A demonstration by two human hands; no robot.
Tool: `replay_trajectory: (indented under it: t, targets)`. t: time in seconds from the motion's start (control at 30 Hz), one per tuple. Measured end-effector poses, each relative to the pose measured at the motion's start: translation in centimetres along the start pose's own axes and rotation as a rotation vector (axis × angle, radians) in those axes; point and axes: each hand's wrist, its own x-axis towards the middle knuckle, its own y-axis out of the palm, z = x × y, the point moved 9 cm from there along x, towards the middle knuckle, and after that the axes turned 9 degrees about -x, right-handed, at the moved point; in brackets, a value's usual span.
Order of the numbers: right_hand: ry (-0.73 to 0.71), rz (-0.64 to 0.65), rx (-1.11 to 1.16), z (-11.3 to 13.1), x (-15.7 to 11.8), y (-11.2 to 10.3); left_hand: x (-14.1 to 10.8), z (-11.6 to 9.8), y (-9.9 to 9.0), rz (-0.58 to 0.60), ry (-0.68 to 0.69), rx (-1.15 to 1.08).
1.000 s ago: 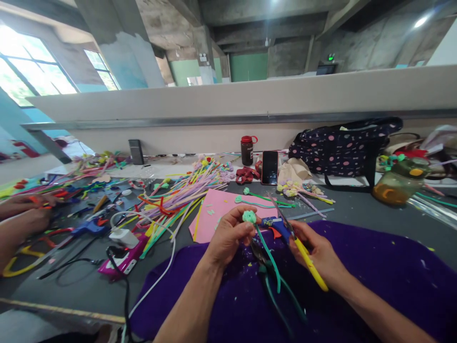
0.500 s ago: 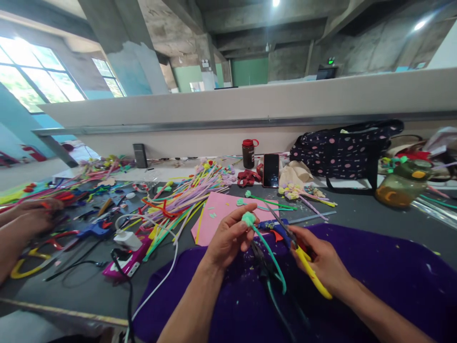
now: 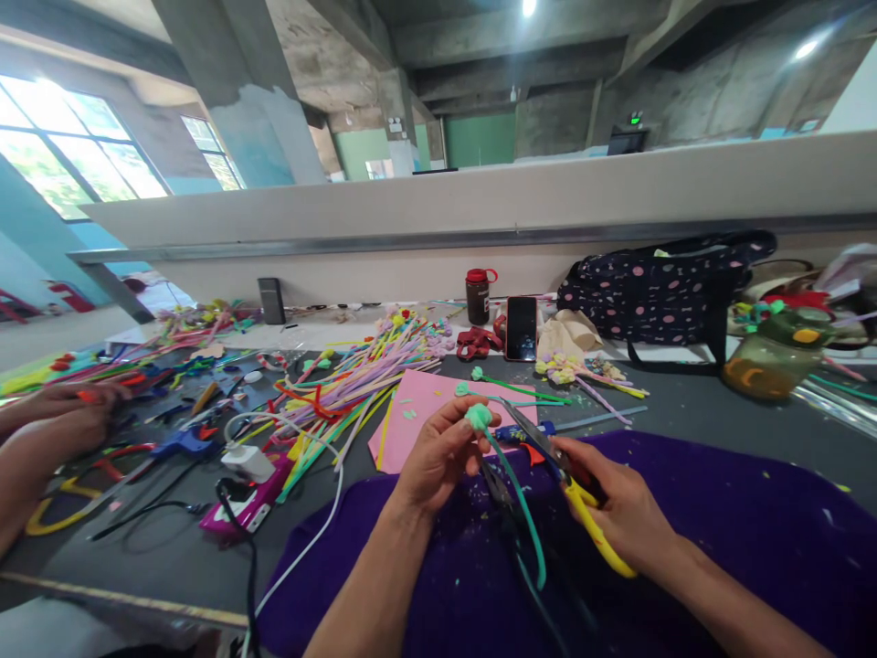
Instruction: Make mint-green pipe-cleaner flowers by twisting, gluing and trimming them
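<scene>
My left hand (image 3: 438,452) pinches a mint-green pipe-cleaner flower (image 3: 480,417) by its fluffy head, and its green stem hangs down to the right. In my right hand (image 3: 620,498) is a pair of scissors (image 3: 590,525) with yellow handles, the blades pointing up and left, close to the flower but apart from it. Behind the scissors a blue glue gun (image 3: 524,433) with an orange trigger lies on the table. Below my hands a dark tool (image 3: 500,493) rests on the purple cloth (image 3: 658,567), partly hidden by the stem.
A pink sheet (image 3: 397,429) carries green scraps and finished green flowers (image 3: 478,374). Pipe cleaners (image 3: 370,366) pile up left of it. A magenta power strip (image 3: 250,512) with cables sits nearer. Another person's hands (image 3: 61,411) work at far left. A phone (image 3: 522,327) leans behind.
The scissors have shifted slightly left, their tips nearer the flower head. The flower's stem hangs a little lower and farther left. My left hand stays nearly still, holding the flower.
</scene>
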Motion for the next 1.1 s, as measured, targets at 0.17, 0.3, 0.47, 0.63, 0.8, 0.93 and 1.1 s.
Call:
replay_trajectory:
  t: [0.17,0.3,0.47,0.63,0.8,0.93,1.1]
  targets:
    - [-0.081,-0.019,-0.073,0.4,-0.1,0.1,0.2,0.1,-0.3,-0.017,0.009,-0.012]
    - [-0.117,-0.035,-0.091,0.5,-0.3,0.3,0.3,0.1,-0.6,-0.036,0.022,-0.032]
    - [-0.122,-0.033,-0.118,0.5,-0.3,0.4,0.3,0.0,-0.9,-0.084,0.022,-0.061]
    - [-0.137,0.01,-0.144,0.5,-0.3,1.0,0.4,0.0,-0.9,-0.096,0.032,-0.032]
    - [-0.143,0.003,-0.172,0.7,-0.4,1.0,0.5,0.0,-0.9,-0.089,0.033,-0.006]
    - [-0.151,0.0,-0.205,0.6,-0.4,0.9,0.4,-0.1,-0.6,-0.063,0.041,0.031]
    - [-0.179,-0.017,-0.244,0.7,-0.5,0.8,0.3,-0.2,-0.3,-0.058,0.061,0.072]
